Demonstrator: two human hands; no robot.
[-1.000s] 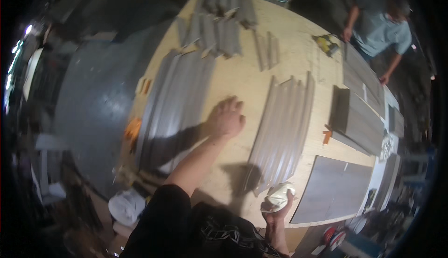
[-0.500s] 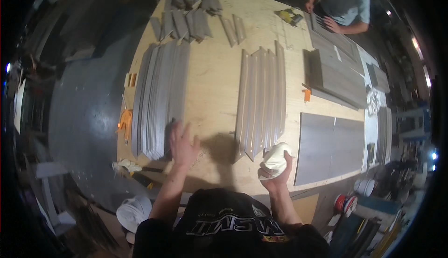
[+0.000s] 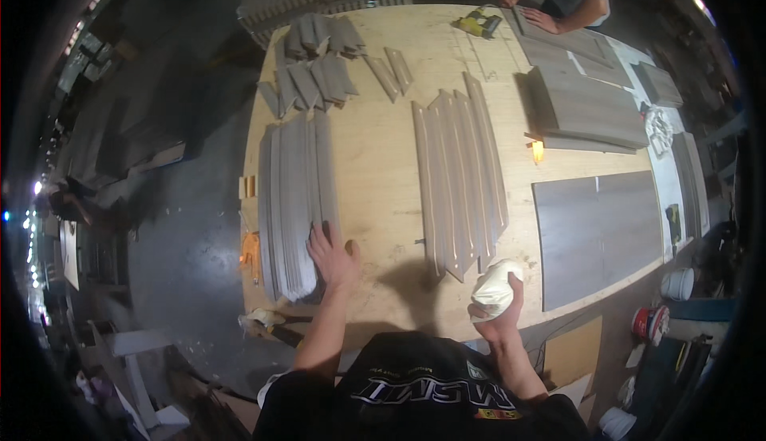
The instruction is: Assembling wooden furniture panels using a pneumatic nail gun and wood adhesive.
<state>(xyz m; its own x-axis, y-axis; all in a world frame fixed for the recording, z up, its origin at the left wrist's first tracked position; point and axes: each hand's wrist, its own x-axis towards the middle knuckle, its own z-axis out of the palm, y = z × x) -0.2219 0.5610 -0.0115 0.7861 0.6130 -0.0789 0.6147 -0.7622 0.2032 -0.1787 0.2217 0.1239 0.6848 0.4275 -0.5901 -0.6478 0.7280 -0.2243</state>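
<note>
Left hand [image 3: 333,255] spread wide, fingers flat on the near end of a row of long grey moulded wooden strips [image 3: 293,201] at nine o'clock on the pale plywood workbench [image 3: 375,162]. Right hand [image 3: 499,305] at five o'clock, closed around a crumpled white cloth [image 3: 495,288], just beside the near end of a second row of grey strips [image 3: 461,177] at centre. Flat grey rectangular panels [image 3: 597,233] at three o'clock. Another person's hands [image 3: 527,11] at one o'clock.
</note>
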